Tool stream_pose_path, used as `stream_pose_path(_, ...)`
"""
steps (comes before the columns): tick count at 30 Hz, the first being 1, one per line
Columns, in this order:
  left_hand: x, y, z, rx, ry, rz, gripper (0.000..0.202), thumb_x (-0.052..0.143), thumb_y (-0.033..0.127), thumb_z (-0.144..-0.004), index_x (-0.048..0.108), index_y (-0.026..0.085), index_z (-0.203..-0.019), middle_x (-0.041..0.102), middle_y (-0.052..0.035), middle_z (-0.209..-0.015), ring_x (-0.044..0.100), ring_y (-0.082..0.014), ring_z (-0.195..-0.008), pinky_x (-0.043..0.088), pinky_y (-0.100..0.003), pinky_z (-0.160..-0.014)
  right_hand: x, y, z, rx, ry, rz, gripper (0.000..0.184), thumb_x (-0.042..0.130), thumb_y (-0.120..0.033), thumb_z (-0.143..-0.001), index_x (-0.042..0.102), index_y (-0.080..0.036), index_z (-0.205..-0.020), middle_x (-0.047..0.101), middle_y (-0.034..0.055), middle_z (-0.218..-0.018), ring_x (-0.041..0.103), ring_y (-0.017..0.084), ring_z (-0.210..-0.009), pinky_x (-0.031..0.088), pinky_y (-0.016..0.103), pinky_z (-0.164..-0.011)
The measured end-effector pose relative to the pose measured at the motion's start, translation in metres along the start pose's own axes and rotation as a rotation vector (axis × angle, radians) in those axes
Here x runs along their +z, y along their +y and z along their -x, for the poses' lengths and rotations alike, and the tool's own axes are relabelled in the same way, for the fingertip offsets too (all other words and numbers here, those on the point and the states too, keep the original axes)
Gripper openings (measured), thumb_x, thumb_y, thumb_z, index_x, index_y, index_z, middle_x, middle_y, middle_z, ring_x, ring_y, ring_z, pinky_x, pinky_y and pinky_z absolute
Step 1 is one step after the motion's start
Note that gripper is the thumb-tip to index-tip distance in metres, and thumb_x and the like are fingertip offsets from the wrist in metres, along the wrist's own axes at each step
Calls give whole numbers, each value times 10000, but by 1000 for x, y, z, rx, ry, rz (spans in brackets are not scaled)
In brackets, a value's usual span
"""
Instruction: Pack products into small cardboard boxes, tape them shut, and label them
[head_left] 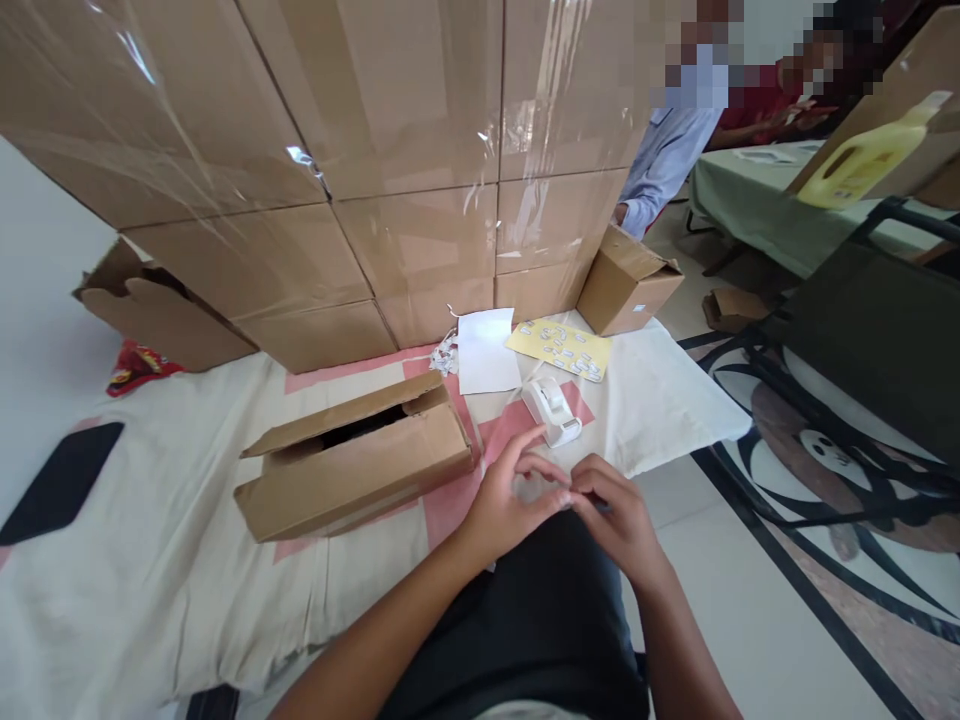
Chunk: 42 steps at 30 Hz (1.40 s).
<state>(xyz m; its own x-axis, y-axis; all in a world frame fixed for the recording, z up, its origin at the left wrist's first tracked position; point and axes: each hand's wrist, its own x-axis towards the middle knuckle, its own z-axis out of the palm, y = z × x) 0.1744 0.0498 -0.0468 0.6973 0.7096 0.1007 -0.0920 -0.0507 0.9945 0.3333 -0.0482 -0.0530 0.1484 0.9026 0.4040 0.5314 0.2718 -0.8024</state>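
Observation:
Above my lap, my left hand [517, 495] and my right hand [611, 510] meet at the fingertips. Both are pinched closed around something too small to make out. Just beyond them stands a white tape dispenser [551, 410] on the cloth-covered surface. Behind it lie a yellow sheet [551, 343] dotted with several small whitish pieces and a blank white sheet of paper [486, 350]. A small heap of white bits [445, 355] sits at the paper's left edge. To the left of my hands is a long cardboard box [367, 470] with its flaps partly raised.
Stacked, taped cartons [420, 120] wall off the back. A smaller carton [626, 280] stands at the right rear, an opened one [161, 310] at the left. A dark flat object [64, 480] and red packet [139, 368] lie left. A chair [877, 310] and other people are right.

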Motion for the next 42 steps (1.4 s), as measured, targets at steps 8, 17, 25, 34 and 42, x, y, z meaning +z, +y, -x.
stream_pose_path(8,-36,-12,69,-70,320,52,580,777,363,-851,545,202,-1357,754,-9,-839,700,-162,-814,536,-321,-866,51,-27,-10,-160,-251,0,174,626,-210,-985,573,-204,-819,562,6,-808,559,120,-696,432,249,-627)
stream_pose_path(17,-55,-7,109,111,402,-359,542,691,170,-895,488,306,-1379,768,41,-903,735,-142,-815,571,-317,-861,79,-36,-5,-240,-341,37,111,618,-265,-998,619,-208,-904,655,21,-831,635,151,-744,468,280,-678)
stream_pose_path(25,-54,-3,109,185,433,-532,611,647,153,-931,380,327,-1452,757,32,-908,732,-159,-812,597,-340,-836,87,-26,-5,-235,-286,25,159,588,-215,-997,622,-213,-841,635,20,-746,612,147,-656,470,268,-603)
stream_pose_path(34,-44,15,100,388,308,-841,612,594,69,-919,403,265,-1467,752,-66,-1014,707,-217,-858,607,-393,-803,84,-19,-5,-33,-204,-105,222,605,-276,-956,617,-215,-743,541,-29,-596,469,117,-503,386,246,-495)
stream_pose_path(42,-50,57,109,576,501,-628,680,511,-68,-848,479,360,-1376,733,-20,-940,690,-179,-803,604,-356,-717,68,-8,-29,332,-88,-62,341,636,-449,-913,611,-208,-673,400,-44,-490,372,126,-455,307,274,-456)
